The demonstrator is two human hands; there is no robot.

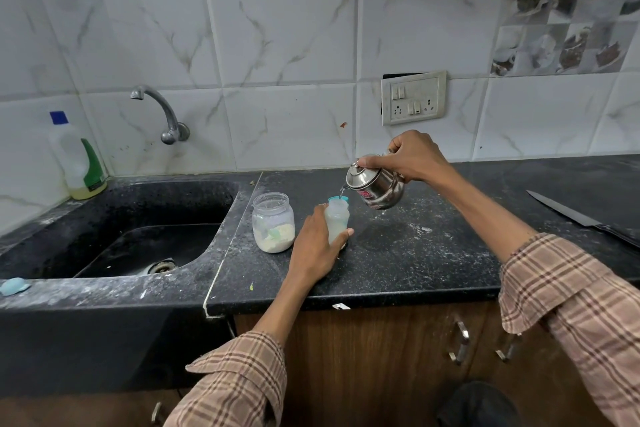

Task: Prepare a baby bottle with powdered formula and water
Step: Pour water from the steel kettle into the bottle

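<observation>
Left hand (317, 246) wrapped round upright bottle (336, 220) on counter (415, 263); right hand (408, 156), raised above it, grips tilted kettle (375, 185), pouring.

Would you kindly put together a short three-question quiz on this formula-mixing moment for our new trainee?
1. True or false: the jar of powder has its lid screwed on.
2. Which hand tilts the steel kettle? A) left hand B) right hand
3. Fill in: water runs from the kettle's spout into the open neck of the baby ___.

Key:
1. False; the jar stands open on the counter, beside the bottle.
2. B; the left hand's grip steadies the bottle upright.
3. bottle
</observation>
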